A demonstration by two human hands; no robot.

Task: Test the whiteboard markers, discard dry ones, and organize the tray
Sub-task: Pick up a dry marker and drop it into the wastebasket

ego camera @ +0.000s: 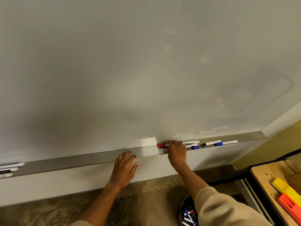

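Red-capped marker (pixel 161 145) — white barrel hidden.

I count five markers (pixel 210 143) on the tray (pixel 81 160) at right, one red-capped (pixel 161 145); three more at far left (pixel 11 168). Two hands (pixel 123 167). Two plastic blocks (pixel 286 191).

A pale wall (pixel 162 173) runs below a long mounted board, meeting a patterned brown and tan carpet (pixel 127 207) at the floor. At right, a mustard-yellow wall (pixel 267 149) angles in to form a corner with white trim (pixel 283 116). A wooden tabletop (pixel 263 175) with a dark edge juts in from the lower right, carrying a yellow block (pixel 286 188) and an orange block (pixel 290 206) lying side by side. Soft, even light leaves a broad shadow across the left of the scene.
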